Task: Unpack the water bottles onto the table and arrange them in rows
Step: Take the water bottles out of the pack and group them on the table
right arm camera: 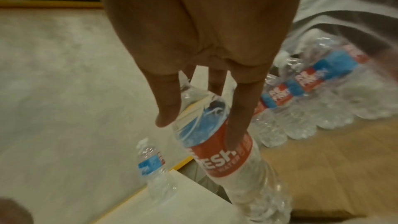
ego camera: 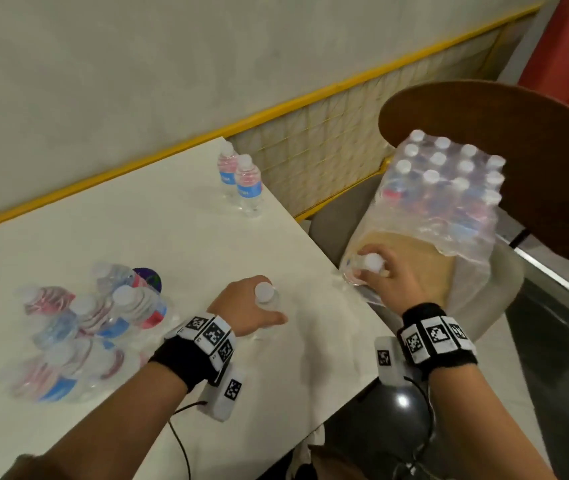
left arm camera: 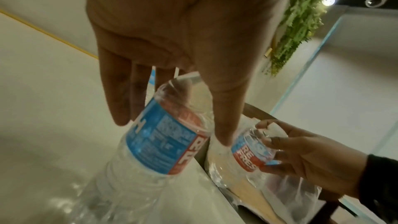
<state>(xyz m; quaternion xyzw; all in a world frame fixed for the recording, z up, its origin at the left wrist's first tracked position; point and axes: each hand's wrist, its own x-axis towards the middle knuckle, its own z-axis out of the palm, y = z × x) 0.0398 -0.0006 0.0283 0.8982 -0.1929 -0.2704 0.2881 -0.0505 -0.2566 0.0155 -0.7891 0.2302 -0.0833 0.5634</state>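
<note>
My left hand [ego camera: 253, 311] grips a clear water bottle [left arm camera: 155, 144] with a blue and red label by its top, upright over the white table [ego camera: 189, 233]. Just past the table's right edge, my right hand [ego camera: 392, 278] holds another bottle [right arm camera: 219, 146] by the neck, above the brown cardboard base of the pack. The shrink-wrapped pack of bottles [ego camera: 449, 188] sits on a chair to the right, its plastic torn open at the near side. Two bottles [ego camera: 241, 181] stand upright at the table's far right corner. Several bottles [ego camera: 85, 327] lie jumbled on the left.
A brown wooden chair back [ego camera: 525, 150] rises behind the pack. A wall with a yellow-framed grille [ego camera: 328, 140] runs along the table's far side. A dark round sticker [ego camera: 149, 277] lies by the jumbled bottles. Cables hang from both wrist cameras.
</note>
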